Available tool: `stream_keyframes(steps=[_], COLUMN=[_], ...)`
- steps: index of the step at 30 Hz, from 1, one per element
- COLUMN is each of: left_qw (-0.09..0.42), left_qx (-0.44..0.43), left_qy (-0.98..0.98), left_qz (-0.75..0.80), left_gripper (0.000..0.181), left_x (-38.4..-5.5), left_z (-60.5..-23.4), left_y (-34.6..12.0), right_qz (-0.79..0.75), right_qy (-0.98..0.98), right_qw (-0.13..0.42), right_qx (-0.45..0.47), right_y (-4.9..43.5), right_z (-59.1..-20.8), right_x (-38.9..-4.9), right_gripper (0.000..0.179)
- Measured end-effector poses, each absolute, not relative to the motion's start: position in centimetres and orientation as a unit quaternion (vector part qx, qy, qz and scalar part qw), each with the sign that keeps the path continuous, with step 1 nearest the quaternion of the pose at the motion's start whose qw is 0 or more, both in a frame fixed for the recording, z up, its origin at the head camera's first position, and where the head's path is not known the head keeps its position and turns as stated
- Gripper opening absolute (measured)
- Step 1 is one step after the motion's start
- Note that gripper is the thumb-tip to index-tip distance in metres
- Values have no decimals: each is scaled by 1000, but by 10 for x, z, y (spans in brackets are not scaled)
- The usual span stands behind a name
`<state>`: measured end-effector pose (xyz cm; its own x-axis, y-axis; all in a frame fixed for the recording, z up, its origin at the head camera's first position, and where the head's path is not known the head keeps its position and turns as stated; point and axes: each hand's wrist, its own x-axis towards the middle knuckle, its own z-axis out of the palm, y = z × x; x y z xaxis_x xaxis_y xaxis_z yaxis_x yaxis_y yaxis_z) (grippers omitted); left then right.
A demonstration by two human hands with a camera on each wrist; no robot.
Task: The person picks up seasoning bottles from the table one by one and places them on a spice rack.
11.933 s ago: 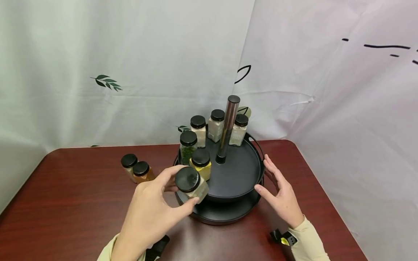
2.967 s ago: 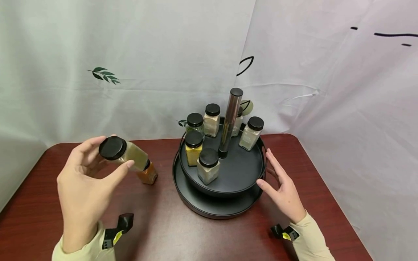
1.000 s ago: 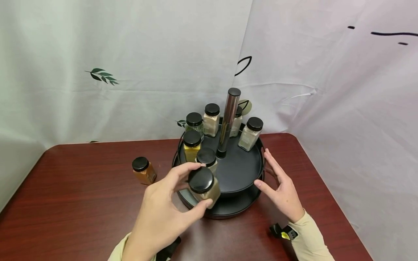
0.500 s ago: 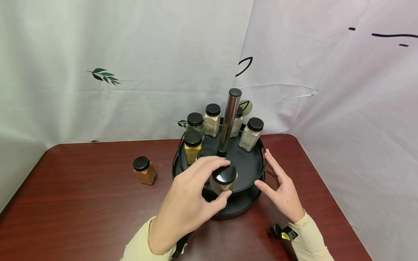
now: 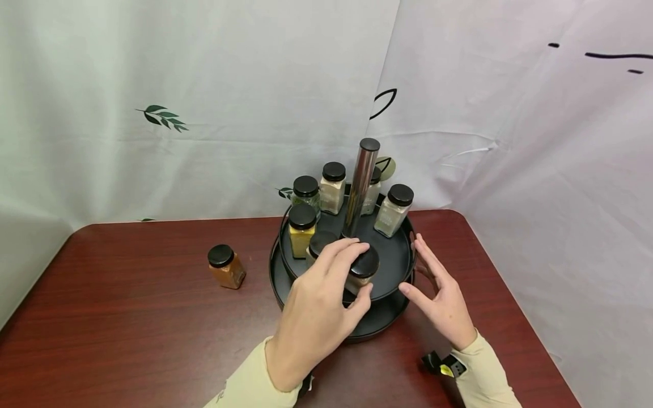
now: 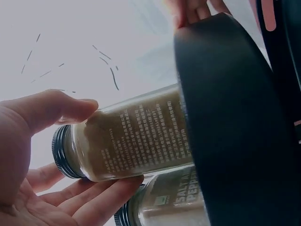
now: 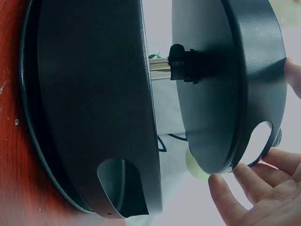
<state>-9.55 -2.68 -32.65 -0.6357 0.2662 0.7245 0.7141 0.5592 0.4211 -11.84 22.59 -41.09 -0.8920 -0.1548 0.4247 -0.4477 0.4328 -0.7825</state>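
My left hand (image 5: 316,309) holds a spice jar (image 5: 365,263) of brownish powder over the near part of a black two-tier turntable's upper tray (image 5: 393,263). In the left wrist view, thumb and fingers pinch this jar (image 6: 134,134) just below its black lid, and its base is hidden behind the tray wall (image 6: 225,113). Right beside it stands a jar labelled salt and pepper (image 6: 174,193), partly covered by my hand in the head view. My right hand (image 5: 444,306) touches the tray's right rim, fingertips by the handle slot and thumb farther along the wall (image 7: 263,61).
Around the upper tray stand a yellow jar (image 5: 302,238), a green one (image 5: 306,195) and several pale ones, near the central post (image 5: 361,187). The lower tray (image 5: 279,283) sits beneath. An orange-brown jar (image 5: 227,269) stands on the table at left.
From the table's left side, my left hand has brought the brownish jar right, onto the upper tray area. Since the earliest frame, another jar was set there and the tray turned. Right hand stays.
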Motion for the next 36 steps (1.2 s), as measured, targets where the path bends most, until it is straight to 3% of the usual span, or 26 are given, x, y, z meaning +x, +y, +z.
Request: stream_keyframes(steps=[36], left_qw=[360], left_qx=[-243], left_qy=[-856], left_qz=[-280], left_gripper=[58], left_x=[-103], left_z=[-355], left_y=[-13], right_qz=[498], right_qy=[-834], right_qw=[154], right_qx=[181], right_y=[227], right_z=[-413], right_x=[-119], right_gripper=[84])
